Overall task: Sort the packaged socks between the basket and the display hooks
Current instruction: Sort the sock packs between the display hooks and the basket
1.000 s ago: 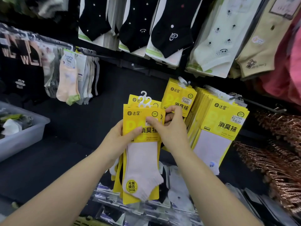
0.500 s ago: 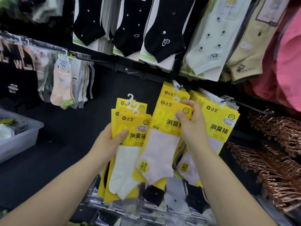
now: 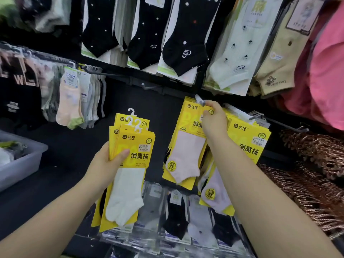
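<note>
From the head camera, your left hand (image 3: pixel 104 161) is closed around a small fan of yellow sock packs (image 3: pixel 130 164), thumb pressed across the front card, a white sock showing below. Your right hand (image 3: pixel 214 121) pinches the top corner of one more pack (image 3: pixel 186 142), a pale pink sock on yellow card, right by its white plastic hanger (image 3: pixel 200 100) at the display hook (image 3: pixel 279 123), where other yellow packs (image 3: pixel 249 144) hang. These packs look light and flat: stiff glossy card, soft knit, so they likely slide against each other. Grip the card top near the hanger, not the floppy sock. The grey plastic basket (image 3: pixel 22 164) sits well apart at the left edge
</note>
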